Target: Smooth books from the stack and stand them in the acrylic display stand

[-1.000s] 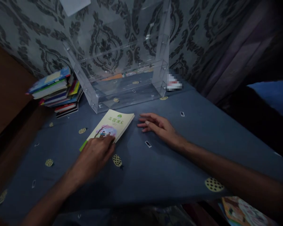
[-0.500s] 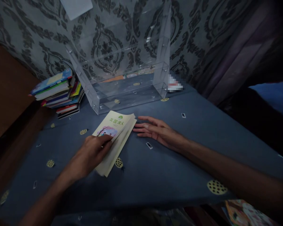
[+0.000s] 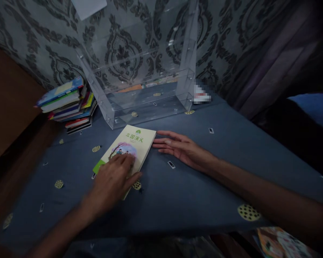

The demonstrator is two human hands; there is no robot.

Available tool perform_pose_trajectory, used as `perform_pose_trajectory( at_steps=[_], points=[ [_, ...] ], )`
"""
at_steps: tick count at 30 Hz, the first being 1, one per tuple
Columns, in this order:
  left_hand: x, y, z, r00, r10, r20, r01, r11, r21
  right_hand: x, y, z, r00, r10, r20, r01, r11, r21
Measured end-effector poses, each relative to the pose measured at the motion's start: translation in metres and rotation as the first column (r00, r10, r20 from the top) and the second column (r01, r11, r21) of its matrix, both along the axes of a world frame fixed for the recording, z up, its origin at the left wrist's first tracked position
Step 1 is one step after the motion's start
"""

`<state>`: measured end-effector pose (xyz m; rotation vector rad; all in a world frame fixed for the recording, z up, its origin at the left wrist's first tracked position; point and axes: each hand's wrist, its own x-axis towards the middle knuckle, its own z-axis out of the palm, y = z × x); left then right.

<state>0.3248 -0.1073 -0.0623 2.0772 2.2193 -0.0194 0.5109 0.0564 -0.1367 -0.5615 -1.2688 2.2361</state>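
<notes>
A cream-coloured paperback book (image 3: 141, 143) with green Chinese characters and a pink tree picture lies closed on the blue tablecloth, set at a slant. My left hand (image 3: 113, 179) rests palm down across the lower part of its cover, thumb apart near the right edge. That hand hides part of the picture and the book's lower left side. Just right of the book's upper right edge is my right hand (image 3: 180, 147), fingers stretched out and holding nothing. Its fingertips are at or very near the edge; contact cannot be made out.
Behind the book stands a clear acrylic rack (image 3: 111, 120) against the patterned wall. A stack of books (image 3: 70, 104) sits at the back left. To the right of the rack lies a blurred white item (image 3: 201, 96). A colourful printed item (image 3: 282, 242) shows below the table's front edge.
The book's cover, lifted at its right side before, now lies flat. My left hand has gone from holding the cover to lying on top with fingers extended. My right hand has barely moved.
</notes>
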Motion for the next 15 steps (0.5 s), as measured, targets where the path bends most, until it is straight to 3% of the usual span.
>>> perform_pose_trajectory(
  at_steps=[4,8,15],
  points=[
    [0.015,0.017,-0.003,0.992,-0.038,-0.123,0.035,0.999,-0.027,-0.005,-0.005,0.0,0.998,0.03,-0.049,-0.03,0.999,0.012],
    [0.02,0.042,0.0,0.982,-0.004,-0.19,-0.005,0.999,-0.048,-0.009,-0.01,0.001,0.995,0.056,-0.077,-0.055,0.998,0.01],
    [0.01,0.049,0.003,0.99,0.024,-0.142,-0.033,0.997,-0.066,-0.012,-0.012,0.0,0.991,0.086,-0.098,-0.085,0.996,0.012]
  ],
)
